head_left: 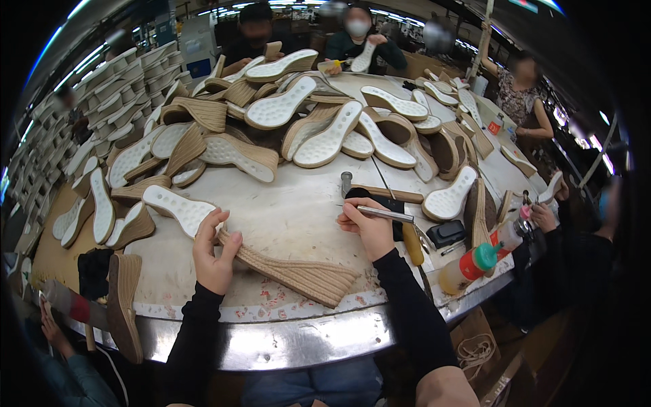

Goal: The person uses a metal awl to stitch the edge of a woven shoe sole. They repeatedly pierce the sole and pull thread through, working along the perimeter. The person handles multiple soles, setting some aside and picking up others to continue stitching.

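My left hand (215,252) is closed around the thin end of a wedge sole (295,271) with ribbed, rope-like tan sides. That sole lies on its side near the table's front edge, its thick heel end pointing right. Beside my left fingers is another sole (178,207) with a white dimpled top; the hand partly hides its end. In my right hand (369,230), a slim silver pen-like tool (386,214) is pinched between thumb and fingers, its thin tip pointing left. Its exact kind is unclear. The tool is held apart from the wedge sole.
A large pile of wedge soles (278,102) covers the table's far side. Near my right hand lie a hammer (390,192), a yellow-handled tool (411,245), a black box (445,233) and a green-capped bottle (468,268). Other people work around the table (291,203).
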`<action>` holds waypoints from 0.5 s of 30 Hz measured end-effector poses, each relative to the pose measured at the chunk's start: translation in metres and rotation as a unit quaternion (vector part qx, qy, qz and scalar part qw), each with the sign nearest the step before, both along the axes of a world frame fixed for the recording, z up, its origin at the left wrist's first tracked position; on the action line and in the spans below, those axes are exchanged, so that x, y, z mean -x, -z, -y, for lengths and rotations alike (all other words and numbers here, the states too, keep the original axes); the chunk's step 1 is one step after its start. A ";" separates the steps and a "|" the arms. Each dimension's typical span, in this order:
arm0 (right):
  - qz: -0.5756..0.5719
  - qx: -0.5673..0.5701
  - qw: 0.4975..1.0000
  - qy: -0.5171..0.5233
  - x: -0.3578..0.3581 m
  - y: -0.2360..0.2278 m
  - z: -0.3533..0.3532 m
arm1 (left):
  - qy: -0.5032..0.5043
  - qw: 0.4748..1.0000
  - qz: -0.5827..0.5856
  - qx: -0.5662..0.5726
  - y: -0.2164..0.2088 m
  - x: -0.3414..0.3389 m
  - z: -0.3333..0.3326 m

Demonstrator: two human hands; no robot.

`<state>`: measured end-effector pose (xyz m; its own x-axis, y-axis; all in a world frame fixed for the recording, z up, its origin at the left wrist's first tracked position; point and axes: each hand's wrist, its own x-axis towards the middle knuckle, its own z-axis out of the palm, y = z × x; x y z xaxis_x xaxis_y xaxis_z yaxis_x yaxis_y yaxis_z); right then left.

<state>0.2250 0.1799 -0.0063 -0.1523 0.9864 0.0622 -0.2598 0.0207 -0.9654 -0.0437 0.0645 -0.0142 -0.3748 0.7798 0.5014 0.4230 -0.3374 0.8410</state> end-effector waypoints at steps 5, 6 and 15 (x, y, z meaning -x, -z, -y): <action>-0.009 -0.034 0.999 0.030 -0.005 0.014 -0.005 | 0.010 0.999 0.033 -0.019 -0.006 0.000 0.001; -0.014 -0.041 0.999 0.032 -0.004 0.015 -0.006 | 0.009 0.999 0.041 -0.018 -0.006 0.002 0.001; 0.040 -0.112 0.991 0.053 -0.002 0.003 0.002 | -0.074 0.982 -0.173 -0.032 -0.022 -0.025 0.017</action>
